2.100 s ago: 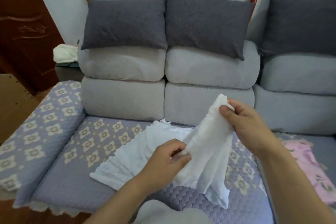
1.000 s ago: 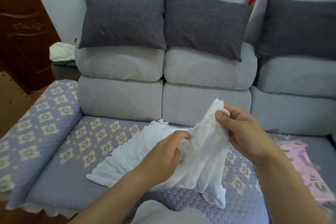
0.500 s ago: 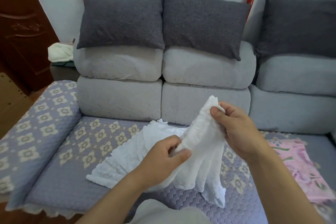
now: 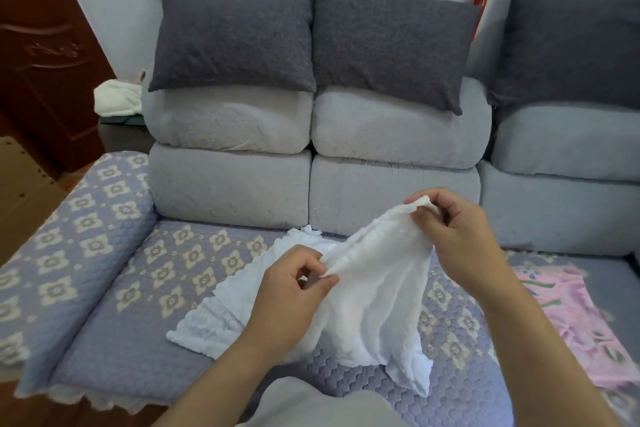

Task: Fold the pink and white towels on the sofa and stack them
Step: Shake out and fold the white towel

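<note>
- The left hand (image 4: 291, 291) has its grip closed in a pinch: thumb and forefinger nip an edge of the white towel (image 4: 370, 291) at their tips, the other fingers curled beneath.
- The right hand (image 4: 453, 236) also has its grip closed on the towel, pinching a bunched corner near its top, higher and further right than the left hand.
- Between the two hands the towel's edge runs slanting, up towards the right; it is gathered in folds, not pulled flat.
- From that edge the cloth hangs down in loose pleats, and its lowest corner lies on the seat cover near the bottom of the view.
- The rest of the white towel trails off to the left, behind the left hand, and lies rumpled on the seat, its scalloped edge showing.
- The pink towel (image 4: 568, 319) lies spread on the seat to the right, partly hidden by the right forearm, apart from the white one.
- The sofa (image 4: 228, 191) is grey; its seat bears a lilac quilted cover (image 4: 138, 288) with pale flower shapes, which also wraps the left armrest.
- Three dark grey cushions (image 4: 235, 42) lean along the top of the backrest.
- A whitish cloth bundle (image 4: 117, 97) sits beyond the sofa's left end, by a dark wooden door (image 4: 45, 55).
</note>
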The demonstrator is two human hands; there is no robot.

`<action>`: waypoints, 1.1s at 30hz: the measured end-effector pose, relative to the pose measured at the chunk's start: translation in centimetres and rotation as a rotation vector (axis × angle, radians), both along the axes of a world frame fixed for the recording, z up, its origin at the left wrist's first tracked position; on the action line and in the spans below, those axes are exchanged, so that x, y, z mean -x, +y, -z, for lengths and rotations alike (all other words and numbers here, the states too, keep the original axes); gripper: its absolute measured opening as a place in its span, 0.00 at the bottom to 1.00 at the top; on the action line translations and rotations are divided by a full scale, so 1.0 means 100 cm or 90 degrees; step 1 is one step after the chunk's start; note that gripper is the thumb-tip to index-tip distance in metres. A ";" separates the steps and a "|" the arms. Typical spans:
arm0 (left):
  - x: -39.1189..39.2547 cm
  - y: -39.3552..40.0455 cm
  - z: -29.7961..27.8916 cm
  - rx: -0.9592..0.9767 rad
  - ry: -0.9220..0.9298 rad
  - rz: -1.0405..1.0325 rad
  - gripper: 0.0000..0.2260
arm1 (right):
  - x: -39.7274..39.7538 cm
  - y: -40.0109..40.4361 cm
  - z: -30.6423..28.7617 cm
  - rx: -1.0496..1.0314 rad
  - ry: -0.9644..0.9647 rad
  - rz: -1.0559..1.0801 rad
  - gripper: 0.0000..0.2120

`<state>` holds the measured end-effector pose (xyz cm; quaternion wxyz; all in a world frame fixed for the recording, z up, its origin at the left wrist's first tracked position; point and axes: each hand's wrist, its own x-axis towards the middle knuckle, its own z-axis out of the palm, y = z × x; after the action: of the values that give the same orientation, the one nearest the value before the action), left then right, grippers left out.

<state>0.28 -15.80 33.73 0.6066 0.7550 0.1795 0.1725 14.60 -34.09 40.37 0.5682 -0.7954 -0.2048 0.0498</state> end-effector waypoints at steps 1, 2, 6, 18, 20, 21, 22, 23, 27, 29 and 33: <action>0.000 0.000 -0.001 0.018 0.003 -0.004 0.13 | -0.001 -0.001 0.002 0.021 -0.019 0.006 0.13; 0.001 0.001 -0.002 0.021 0.002 0.005 0.14 | -0.001 -0.001 0.004 0.032 -0.033 0.013 0.12; 0.001 0.000 -0.011 -0.095 -0.008 0.122 0.14 | 0.003 0.003 0.005 0.027 -0.036 0.014 0.12; -0.009 -0.016 -0.017 -0.106 -0.147 0.000 0.11 | 0.012 0.025 0.014 -0.086 0.126 0.104 0.18; -0.009 -0.017 -0.019 -0.120 -0.139 -0.028 0.12 | 0.014 0.026 0.014 -0.104 0.152 0.101 0.18; -0.008 -0.017 -0.020 -0.115 -0.130 -0.038 0.13 | 0.014 0.026 0.013 -0.111 0.161 0.101 0.17; -0.009 -0.017 -0.020 -0.105 -0.121 -0.046 0.13 | 0.016 0.027 0.012 -0.115 0.169 0.106 0.17; -0.009 -0.017 -0.020 -0.091 -0.112 -0.050 0.12 | 0.018 0.027 0.011 -0.116 0.177 0.114 0.16; -0.012 -0.020 -0.021 -0.051 -0.065 -0.010 0.08 | 0.027 0.034 0.009 -0.076 0.130 0.117 0.13; -0.014 -0.021 -0.024 -0.033 -0.047 0.026 0.06 | 0.030 0.036 0.006 -0.017 0.069 0.020 0.10; -0.018 -0.008 -0.029 -0.004 -0.044 0.062 0.03 | 0.020 0.025 -0.005 0.281 -0.007 -0.252 0.18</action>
<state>2.09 -16.60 36.60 0.6178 0.7584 0.1209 0.1690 12.59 -31.60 40.89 0.3595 -0.8447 -0.3432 0.1986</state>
